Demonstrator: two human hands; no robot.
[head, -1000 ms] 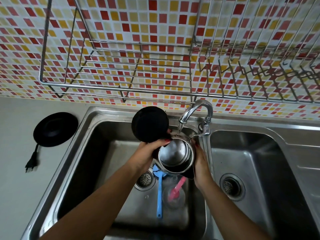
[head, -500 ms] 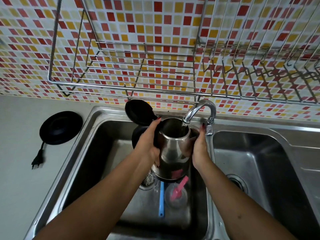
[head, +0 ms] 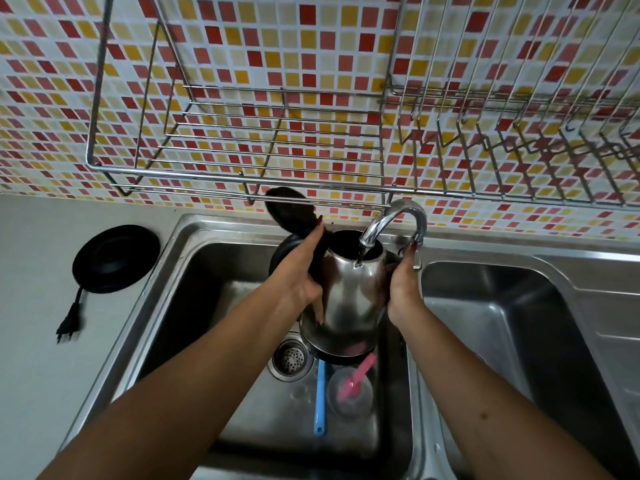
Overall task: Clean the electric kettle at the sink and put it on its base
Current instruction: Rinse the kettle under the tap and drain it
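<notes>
Overhead, a wire rack (head: pixel 242 174) hangs near the kettle (head: pixel 349 299) and tap (head: pixel 391 216).

The single view comes from a camera on the person's head at the front edge of the sink (head: pixel 214 223), looking forward and steeply down. Both forearms run up from the bottom corners to the left hand (head: pixel 301 275) and right hand (head: pixel 403 289), which hold the kettle (head: pixel 349 299) close under the lens near mid-frame. The wide angle also takes in the worktop (head: pixel 34 341) along the left edge and the right basin (head: pixel 502 323), and bends the tiled wall (head: pixel 242 46) and wire rack (head: pixel 277 135) across the top.
</notes>
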